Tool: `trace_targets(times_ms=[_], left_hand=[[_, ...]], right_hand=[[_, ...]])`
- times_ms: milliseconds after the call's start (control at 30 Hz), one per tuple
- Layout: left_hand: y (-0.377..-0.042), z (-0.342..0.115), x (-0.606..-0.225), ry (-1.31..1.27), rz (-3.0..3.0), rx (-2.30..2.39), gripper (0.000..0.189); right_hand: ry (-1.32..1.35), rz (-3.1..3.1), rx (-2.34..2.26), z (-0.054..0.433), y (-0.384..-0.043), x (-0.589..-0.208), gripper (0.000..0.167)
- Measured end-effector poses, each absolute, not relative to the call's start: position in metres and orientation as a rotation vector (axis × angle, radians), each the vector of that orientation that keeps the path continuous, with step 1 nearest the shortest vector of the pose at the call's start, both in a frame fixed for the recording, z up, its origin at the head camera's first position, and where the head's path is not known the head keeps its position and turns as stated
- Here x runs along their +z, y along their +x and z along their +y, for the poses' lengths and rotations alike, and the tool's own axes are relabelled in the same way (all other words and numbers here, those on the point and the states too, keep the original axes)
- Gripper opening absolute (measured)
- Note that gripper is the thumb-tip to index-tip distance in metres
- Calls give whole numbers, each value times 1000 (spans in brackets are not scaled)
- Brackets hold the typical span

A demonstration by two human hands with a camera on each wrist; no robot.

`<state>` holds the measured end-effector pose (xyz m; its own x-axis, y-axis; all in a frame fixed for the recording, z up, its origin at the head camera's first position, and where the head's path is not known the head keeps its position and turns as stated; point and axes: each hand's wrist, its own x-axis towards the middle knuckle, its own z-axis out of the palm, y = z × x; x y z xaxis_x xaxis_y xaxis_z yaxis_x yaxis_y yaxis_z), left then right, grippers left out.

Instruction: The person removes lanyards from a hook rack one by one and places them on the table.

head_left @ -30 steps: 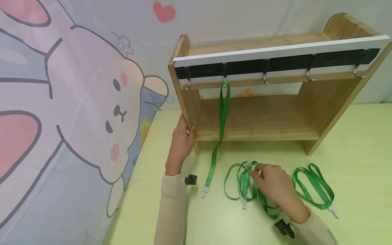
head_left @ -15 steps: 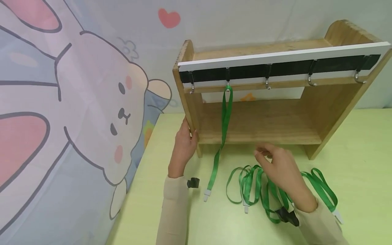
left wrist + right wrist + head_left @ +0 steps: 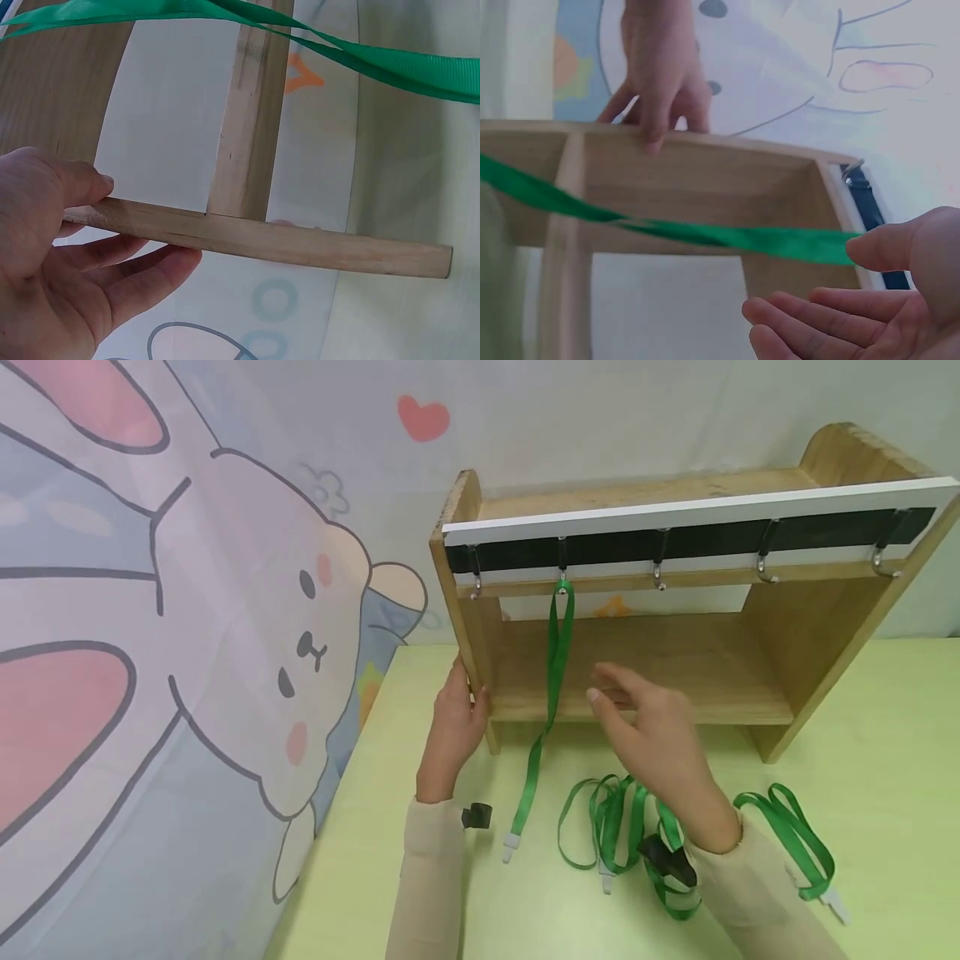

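Note:
My left hand (image 3: 456, 727) grips the left side panel of a wooden shelf (image 3: 697, 652). In the left wrist view the thumb lies on one face of the panel's edge and the fingers (image 3: 154, 281) on the other. A green lanyard (image 3: 557, 652) hangs by its loop from the second hook from the left, its white clip (image 3: 511, 846) low at the front. My right hand (image 3: 660, 735) is raised before the shelf, right of this lanyard, holding nothing. In the right wrist view its thumb overlaps the green strap (image 3: 795, 244), with the fingers loosely spread below.
A white strip with a black band (image 3: 705, 541) and several metal hooks runs along the shelf's upper front. Coiled green lanyards (image 3: 613, 827) lie on the table below my right arm; another lanyard (image 3: 798, 839) lies further right. A cartoon-printed cloth (image 3: 247, 635) stands behind and left.
My right hand has lifted off the coiled lanyards and moved up and left toward the hanging lanyard. The left hand stays on the panel. The head view has shifted slightly.

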<state>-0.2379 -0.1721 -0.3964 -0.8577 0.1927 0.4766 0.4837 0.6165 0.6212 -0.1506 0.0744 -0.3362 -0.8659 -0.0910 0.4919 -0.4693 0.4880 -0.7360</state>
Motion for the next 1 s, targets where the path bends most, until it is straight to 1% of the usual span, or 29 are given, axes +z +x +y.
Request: trace_targets(times_ms=[200, 500, 567, 733, 1000], left_hand=[[-238, -172, -399, -522, -2486, -1102, 61], [-239, -173, -399, -516, -2486, -1080, 59], [-239, -173, -399, -515, -2478, -1075, 59], [-240, -175, -399, -531, -2453, -1064, 59], [-240, -173, -399, -538, -2469, -1095, 60]], right_hand=[[479, -2388, 1351, 61, -158, -326, 41], [496, -2417, 1405, 47, -176, -324, 50], [515, -2393, 1406, 42, -180, -323, 43], [543, -2310, 1385, 31, -189, -320, 21], [466, -2266, 1375, 26, -194, -320, 17]])
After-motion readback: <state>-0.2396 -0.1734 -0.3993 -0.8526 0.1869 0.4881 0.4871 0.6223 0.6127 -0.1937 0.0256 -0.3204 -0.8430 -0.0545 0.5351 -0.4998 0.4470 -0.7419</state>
